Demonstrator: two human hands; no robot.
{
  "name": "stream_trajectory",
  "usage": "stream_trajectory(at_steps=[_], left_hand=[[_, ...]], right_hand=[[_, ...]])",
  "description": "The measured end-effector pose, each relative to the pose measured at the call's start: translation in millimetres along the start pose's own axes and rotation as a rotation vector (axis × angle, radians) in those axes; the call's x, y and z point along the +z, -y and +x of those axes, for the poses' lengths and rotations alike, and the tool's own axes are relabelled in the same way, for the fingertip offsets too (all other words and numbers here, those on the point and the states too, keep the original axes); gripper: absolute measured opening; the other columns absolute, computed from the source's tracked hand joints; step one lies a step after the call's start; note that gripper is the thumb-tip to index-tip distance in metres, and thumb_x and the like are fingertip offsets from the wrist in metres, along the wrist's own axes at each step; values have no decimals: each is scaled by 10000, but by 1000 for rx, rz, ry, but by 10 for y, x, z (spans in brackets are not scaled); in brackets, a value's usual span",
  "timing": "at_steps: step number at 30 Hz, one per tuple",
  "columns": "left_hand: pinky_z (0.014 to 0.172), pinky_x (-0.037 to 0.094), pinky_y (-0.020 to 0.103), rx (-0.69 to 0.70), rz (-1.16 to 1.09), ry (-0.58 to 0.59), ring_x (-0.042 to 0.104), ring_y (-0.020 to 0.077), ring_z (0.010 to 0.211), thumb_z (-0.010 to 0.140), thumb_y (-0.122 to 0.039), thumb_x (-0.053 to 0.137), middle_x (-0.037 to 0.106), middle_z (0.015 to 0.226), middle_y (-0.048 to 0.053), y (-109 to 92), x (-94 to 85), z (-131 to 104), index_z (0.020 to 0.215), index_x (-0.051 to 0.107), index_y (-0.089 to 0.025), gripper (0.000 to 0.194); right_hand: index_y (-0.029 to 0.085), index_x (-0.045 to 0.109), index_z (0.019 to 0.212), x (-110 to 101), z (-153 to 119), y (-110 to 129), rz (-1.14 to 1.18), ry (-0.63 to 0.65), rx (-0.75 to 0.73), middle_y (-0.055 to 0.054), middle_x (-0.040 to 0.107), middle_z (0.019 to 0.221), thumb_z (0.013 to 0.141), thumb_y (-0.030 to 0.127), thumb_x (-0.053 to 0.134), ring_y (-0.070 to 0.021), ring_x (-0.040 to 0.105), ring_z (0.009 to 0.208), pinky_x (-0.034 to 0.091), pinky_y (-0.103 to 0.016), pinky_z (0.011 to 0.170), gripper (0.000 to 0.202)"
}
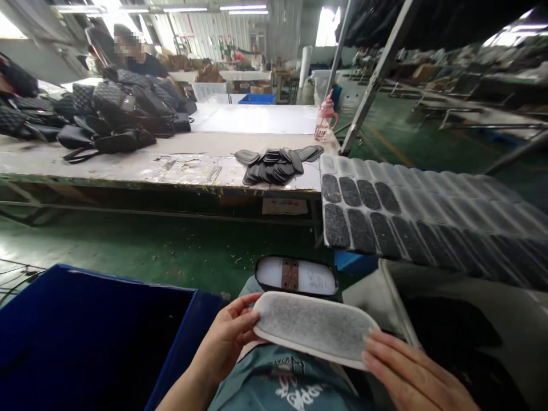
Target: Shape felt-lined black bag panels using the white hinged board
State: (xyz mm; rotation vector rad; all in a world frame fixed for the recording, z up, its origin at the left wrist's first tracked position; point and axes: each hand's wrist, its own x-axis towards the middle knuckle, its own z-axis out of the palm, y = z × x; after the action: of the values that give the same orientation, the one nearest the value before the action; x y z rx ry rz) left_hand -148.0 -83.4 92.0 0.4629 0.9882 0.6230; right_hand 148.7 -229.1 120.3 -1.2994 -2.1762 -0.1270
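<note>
A long, round-ended grey panel [314, 328] with a pale rim is stretched between my hands above my lap. My left hand [233, 325] pinches its left end between thumb and fingers. At the right end, the fingers of my right hand [406, 365] lie over the edge, with the thumb hidden. Just beyond the panel is an oval frame [263, 273] with a dark rim, a white inside and a brown hinged strip across it. To the right, rows of similar dark and grey oval pieces [359, 225] cover a slanted board.
On the long worktable [205, 165] lie a stack of black oval pieces [274, 165], a heap of black quilted bags [124, 108] and a pink bottle [326, 119]. A deep blue bin [175, 342] stands at my left, a grey container [394, 285] at my right. Another person [149, 65] is behind the bags.
</note>
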Motion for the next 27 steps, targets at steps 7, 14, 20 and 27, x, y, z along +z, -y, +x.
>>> stream_trajectory(at_steps=[7, 14, 20, 27], left_hand=[[638, 485, 207, 194, 58, -5, 609, 126, 721, 665, -239, 803, 645, 823, 34, 22, -41, 40, 1105, 621, -148, 484], [555, 449, 177, 370, 270, 38, 560, 105, 658, 673, -286, 780, 628, 739, -1, -98, 141, 316, 1088, 649, -158, 454], [610, 479, 229, 514, 575, -101, 564, 112, 647, 800, -452, 624, 639, 843, 21, -308, 96, 560, 1273, 566, -167, 555], [586, 453, 245, 529, 950, -252, 568, 140, 621, 809, -486, 594, 617, 748, 15, -251, -259, 793, 1179, 592, -131, 513]], right_hand=[[224, 520, 1344, 327, -216, 110, 548, -216, 1039, -119, 654, 1183, 896, 395, 507, -254, 676, 962, 606, -295, 677, 480], [198, 661, 1096, 332, -44, -69, 1017, -334, 1436, -37, 663, 720, 688, 486, 741, -118, 543, 516, 468, -206, 441, 505], [189, 678, 913, 520, 141, -395, 934, -339, 1555, 5, 623, 653, 573, 417, 838, -89, 519, 494, 454, -168, 439, 440], [174, 665, 929, 776, 195, -697, 940, -154, 1544, -3, 627, 706, 652, 441, 790, -79, 515, 523, 431, -152, 435, 404]])
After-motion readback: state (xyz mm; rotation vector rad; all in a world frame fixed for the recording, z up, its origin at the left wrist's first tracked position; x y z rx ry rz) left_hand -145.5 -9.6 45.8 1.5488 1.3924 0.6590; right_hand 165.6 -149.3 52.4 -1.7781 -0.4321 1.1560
